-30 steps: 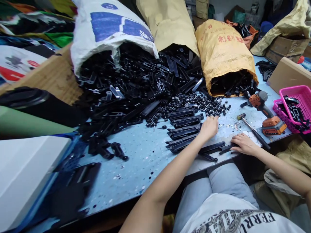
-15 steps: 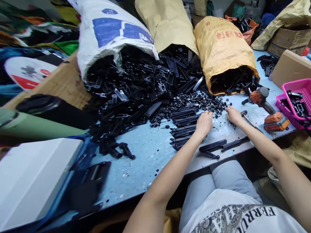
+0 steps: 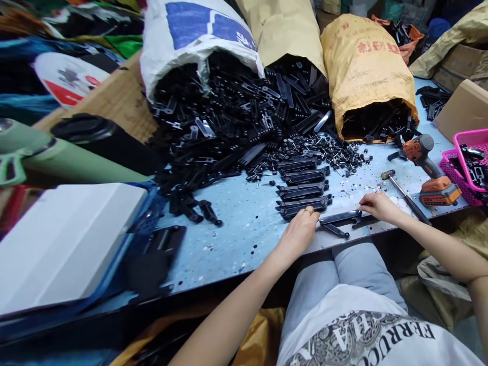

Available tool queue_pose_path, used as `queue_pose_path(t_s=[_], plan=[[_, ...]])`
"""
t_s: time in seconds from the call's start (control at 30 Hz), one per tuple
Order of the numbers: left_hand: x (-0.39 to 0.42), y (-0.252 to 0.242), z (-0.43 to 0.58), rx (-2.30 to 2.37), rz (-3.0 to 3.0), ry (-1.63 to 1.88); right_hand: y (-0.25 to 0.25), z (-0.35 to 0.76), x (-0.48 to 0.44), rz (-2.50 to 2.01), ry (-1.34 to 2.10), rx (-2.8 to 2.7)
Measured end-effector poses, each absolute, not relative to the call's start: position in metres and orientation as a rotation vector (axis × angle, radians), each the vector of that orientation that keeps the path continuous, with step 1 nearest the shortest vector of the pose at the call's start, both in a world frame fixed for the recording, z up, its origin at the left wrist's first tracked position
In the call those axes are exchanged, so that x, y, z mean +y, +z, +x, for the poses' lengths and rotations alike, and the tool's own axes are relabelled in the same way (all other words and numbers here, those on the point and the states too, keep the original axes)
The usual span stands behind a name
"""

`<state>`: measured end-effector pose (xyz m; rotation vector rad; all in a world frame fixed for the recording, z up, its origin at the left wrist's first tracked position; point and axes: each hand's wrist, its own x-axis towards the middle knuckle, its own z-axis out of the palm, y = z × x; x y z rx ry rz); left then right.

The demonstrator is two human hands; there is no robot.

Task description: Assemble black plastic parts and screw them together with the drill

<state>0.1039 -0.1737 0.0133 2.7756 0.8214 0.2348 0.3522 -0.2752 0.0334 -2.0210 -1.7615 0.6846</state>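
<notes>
A long black plastic bar (image 3: 338,218) lies near the table's front edge, between my two hands. My left hand (image 3: 300,231) is closed at its left end, fingertips pressed together; what they hold is hidden. At the bar's right end my right hand (image 3: 381,207) pinches, and anything between its fingertips is too small to name. Another short black bar (image 3: 335,231) with a round knob lies just in front. Behind my left hand several black folded arm pieces (image 3: 304,191) lie in a row. Beyond them spreads a pile of small black-headed screws (image 3: 335,152).
A hammer (image 3: 406,196) and an orange cordless driver (image 3: 432,170) lie to the right, beside a pink basket (image 3: 450,168). A white sack (image 3: 156,56) and a yellow sack (image 3: 366,76) spill black parts. A white box (image 3: 68,244) stands left, near a black cup (image 3: 102,142).
Both hands have come back from the screw pile towards the front edge, to the two ends of the long black bar. The camera view has shifted slightly.
</notes>
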Motion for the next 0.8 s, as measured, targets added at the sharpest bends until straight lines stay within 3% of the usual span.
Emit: queue_pose_path(t_s=[0.13, 0.37, 0.63, 0.8], plan=[[-0.182, 0.016, 0.114, 0.711, 2.856, 0.248, 0.039, 0.343, -0.276, -2.104, 0.493, -2.050], [-0.185, -0.031, 0.108, 0.708, 2.704, 0.694, 0.014, 0.345, -0.289, -2.017, 0.278, -2.074], [-0.203, -0.023, 0.117, 0.783, 2.792, 0.614, -0.021, 0.370, -0.305, -1.605, 0.250, -2.125], [-0.216, -0.015, 0.172, 0.665, 2.767, 0.292, -0.043, 0.380, -0.308, -1.591, 0.226, -2.151]])
